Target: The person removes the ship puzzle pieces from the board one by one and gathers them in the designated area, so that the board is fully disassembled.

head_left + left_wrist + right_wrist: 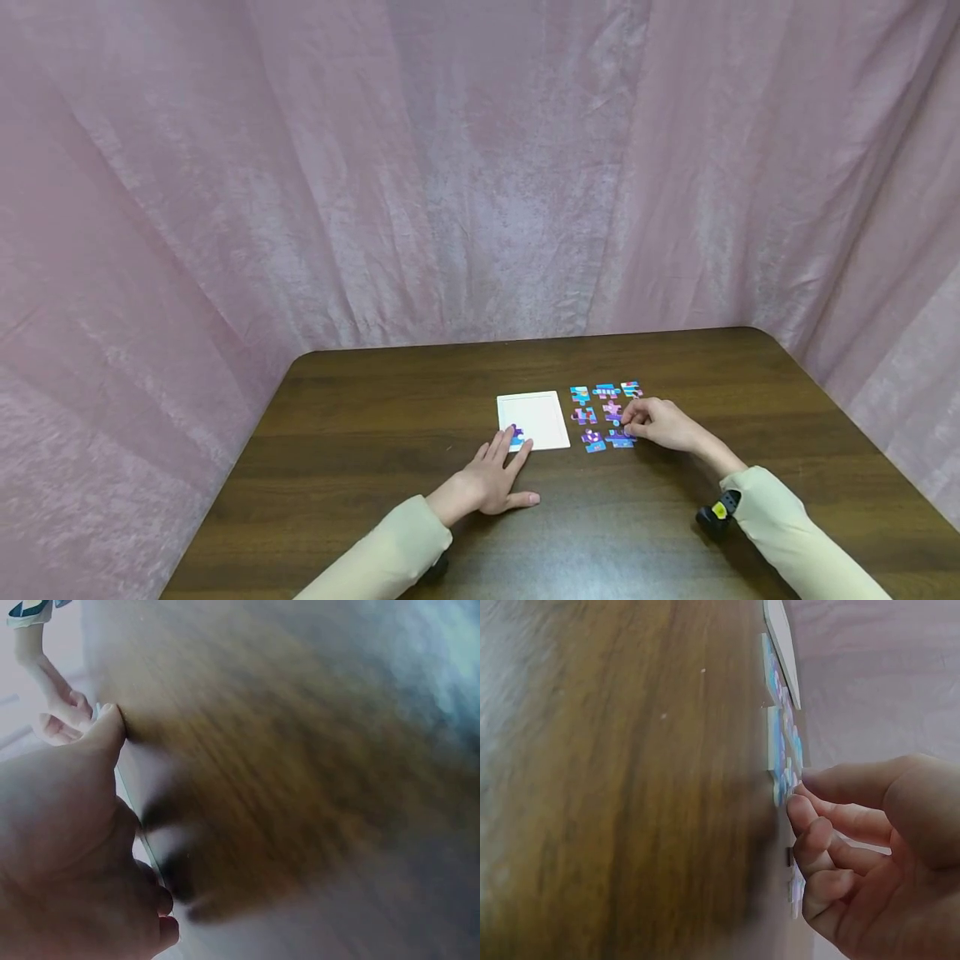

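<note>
A white square puzzle board lies on the table, with one purple and blue puzzle piece in its near left corner. My left hand has its fingers spread, the fingertips resting at the board's near left edge and over that corner piece. To the right of the board lie several loose jigsaw pieces in rough rows. With curled fingers, my right hand pinches at the right side of a purple and blue jigsaw piece in the nearest row. In the right wrist view, thumb and forefinger meet at that piece's tab.
The brown wooden table extends around the board and pieces, its far edge close to a pink curtain. A dark wrist camera sits under the right sleeve, low over the table.
</note>
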Motion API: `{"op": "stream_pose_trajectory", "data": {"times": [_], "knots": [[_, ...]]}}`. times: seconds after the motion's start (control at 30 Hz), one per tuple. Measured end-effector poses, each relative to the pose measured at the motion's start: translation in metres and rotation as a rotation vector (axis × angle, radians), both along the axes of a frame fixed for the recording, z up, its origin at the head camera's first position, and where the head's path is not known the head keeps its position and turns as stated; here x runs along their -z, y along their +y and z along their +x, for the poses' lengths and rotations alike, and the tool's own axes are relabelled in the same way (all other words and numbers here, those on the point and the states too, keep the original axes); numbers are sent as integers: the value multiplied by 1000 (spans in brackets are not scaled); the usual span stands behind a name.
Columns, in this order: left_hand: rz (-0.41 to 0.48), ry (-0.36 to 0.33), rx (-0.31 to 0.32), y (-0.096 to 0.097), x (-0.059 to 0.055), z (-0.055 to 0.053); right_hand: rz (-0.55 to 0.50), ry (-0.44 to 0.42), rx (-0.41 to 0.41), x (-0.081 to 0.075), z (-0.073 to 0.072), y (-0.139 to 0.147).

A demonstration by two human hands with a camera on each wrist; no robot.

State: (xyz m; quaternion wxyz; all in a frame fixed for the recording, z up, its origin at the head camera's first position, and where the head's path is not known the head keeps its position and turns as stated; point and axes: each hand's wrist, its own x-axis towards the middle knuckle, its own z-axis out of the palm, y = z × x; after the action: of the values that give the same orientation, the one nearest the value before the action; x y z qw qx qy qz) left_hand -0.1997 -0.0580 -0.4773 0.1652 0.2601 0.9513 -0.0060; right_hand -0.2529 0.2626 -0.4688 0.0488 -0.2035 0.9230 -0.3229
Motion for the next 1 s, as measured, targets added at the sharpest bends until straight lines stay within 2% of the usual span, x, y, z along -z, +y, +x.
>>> {"op": "stream_pose_trajectory", "data": {"times": [0.17, 0.47, 0.73, 1.0], "knots": [[7, -20, 3, 0, -12, 4, -2, 12, -10, -3, -3, -8], [79, -81, 17, -4, -12, 0, -54, 25, -88, -10, -3, -33], [107, -49, 31, -8, -10, -3, -96, 10, -147, -8, -1, -53], [98, -12, 55, -11, -12, -2, -95, -38, -150, -4, -4, -67]]}}
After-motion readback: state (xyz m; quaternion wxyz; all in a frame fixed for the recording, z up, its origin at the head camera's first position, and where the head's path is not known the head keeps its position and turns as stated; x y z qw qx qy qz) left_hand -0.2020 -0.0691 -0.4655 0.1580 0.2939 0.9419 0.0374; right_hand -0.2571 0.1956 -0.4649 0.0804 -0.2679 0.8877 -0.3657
